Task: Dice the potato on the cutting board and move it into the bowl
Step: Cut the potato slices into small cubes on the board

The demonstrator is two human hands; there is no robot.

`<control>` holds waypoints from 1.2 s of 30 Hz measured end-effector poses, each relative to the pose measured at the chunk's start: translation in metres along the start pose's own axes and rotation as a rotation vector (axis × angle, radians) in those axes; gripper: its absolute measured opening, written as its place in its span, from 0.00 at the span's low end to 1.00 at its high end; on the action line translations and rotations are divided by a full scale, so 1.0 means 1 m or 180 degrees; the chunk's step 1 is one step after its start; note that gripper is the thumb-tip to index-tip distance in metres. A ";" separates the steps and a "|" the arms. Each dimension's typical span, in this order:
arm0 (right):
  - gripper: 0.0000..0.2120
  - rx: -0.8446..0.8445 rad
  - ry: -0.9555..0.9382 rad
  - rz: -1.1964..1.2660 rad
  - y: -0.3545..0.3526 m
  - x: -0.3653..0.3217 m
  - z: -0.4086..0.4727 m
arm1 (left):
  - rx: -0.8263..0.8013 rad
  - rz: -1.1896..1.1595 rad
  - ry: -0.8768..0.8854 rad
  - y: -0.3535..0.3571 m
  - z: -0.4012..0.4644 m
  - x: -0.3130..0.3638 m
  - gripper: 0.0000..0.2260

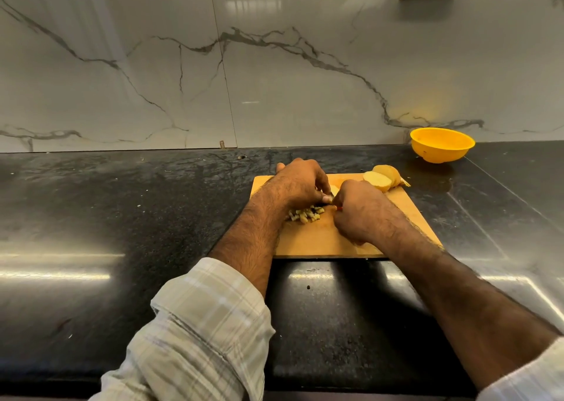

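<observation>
Black stone counter [122, 217] under a marbled wall carries a wooden cutting board [320, 238]. On it, the left hand [300, 183] curls over a potato piece [334, 190] above a pile of dice [306, 214]. The right hand [357, 209] grips a knife, barely visible. Uncut potato slices [383, 178] lie at the far right corner; the yellow bowl [441, 145] stands beyond.

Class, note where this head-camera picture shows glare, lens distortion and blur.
Head view: bright streaks of glare lie on the black counter; the wide lens bows the counter's back edge and the wall; the diced pieces between the hands look soft; the yellow bowl casts a glow on the wall.
</observation>
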State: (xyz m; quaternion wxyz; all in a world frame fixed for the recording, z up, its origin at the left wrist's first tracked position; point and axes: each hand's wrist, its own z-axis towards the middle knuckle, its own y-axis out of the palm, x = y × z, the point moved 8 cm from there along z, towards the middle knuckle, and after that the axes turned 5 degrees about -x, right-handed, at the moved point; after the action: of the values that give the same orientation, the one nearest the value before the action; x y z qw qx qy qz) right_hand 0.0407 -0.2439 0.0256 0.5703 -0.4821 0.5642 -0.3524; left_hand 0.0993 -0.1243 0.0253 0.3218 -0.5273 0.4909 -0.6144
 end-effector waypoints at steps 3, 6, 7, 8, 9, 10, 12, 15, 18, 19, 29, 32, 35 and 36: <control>0.18 0.0132 -0.0022 0.0221 -0.001 0.009 0.000 | 0.0090 -0.0041 -0.0013 -0.003 -0.001 -0.003 0.08; 0.17 0.0387 -0.0150 0.0363 -0.006 0.017 -0.007 | 0.0133 0.0004 -0.0051 -0.006 -0.001 -0.003 0.08; 0.17 0.0399 -0.0174 0.0362 -0.006 0.017 -0.009 | 0.0128 -0.0001 -0.0050 -0.006 -0.001 -0.003 0.08; 0.17 0.0370 -0.0167 0.0345 -0.005 0.017 -0.010 | 0.0129 -0.0023 -0.0042 -0.006 0.000 -0.004 0.07; 0.17 0.0310 -0.0131 0.0305 -0.003 0.016 -0.010 | 0.0135 -0.0041 -0.0039 -0.006 0.000 -0.004 0.07; 0.18 0.0244 -0.0090 0.0269 0.000 0.015 -0.010 | 0.0138 -0.0043 -0.0038 -0.005 0.000 -0.004 0.07; 0.18 0.0167 -0.0033 0.0258 0.002 0.015 -0.008 | 0.0135 -0.0050 -0.0031 -0.004 0.001 -0.003 0.07; 0.17 0.0079 -0.0012 0.0315 0.001 0.014 -0.005 | 0.0110 -0.0081 -0.0041 -0.004 0.003 -0.002 0.06; 0.18 -0.0054 0.0000 0.0235 0.001 0.009 0.001 | 0.0056 -0.0336 -0.0068 0.000 0.006 -0.006 0.05; 0.18 -0.0051 -0.0014 0.0205 0.002 0.007 0.003 | 0.0046 -0.0417 -0.0082 0.001 0.007 -0.008 0.05; 0.18 0.0374 -0.0183 0.0305 -0.002 0.015 -0.004 | 0.0114 -0.0636 -0.0118 -0.002 0.005 -0.014 0.06; 0.18 0.0294 -0.0218 0.0181 0.001 0.013 -0.006 | 0.0087 -0.0695 -0.0129 0.000 0.006 -0.016 0.06; 0.18 0.0237 -0.0206 0.0132 0.002 0.012 -0.005 | 0.0053 -0.0694 -0.0137 0.001 0.008 -0.017 0.05; 0.18 0.0203 -0.0206 0.0167 0.001 0.012 -0.004 | 0.0054 -0.0676 -0.0133 0.001 0.009 -0.017 0.05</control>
State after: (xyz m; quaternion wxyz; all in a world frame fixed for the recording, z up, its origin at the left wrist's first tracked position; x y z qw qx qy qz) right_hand 0.0383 -0.2555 0.0211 0.6123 -0.4598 0.5464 -0.3392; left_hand 0.1120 -0.1116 0.0188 0.2696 -0.5863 0.4202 -0.6380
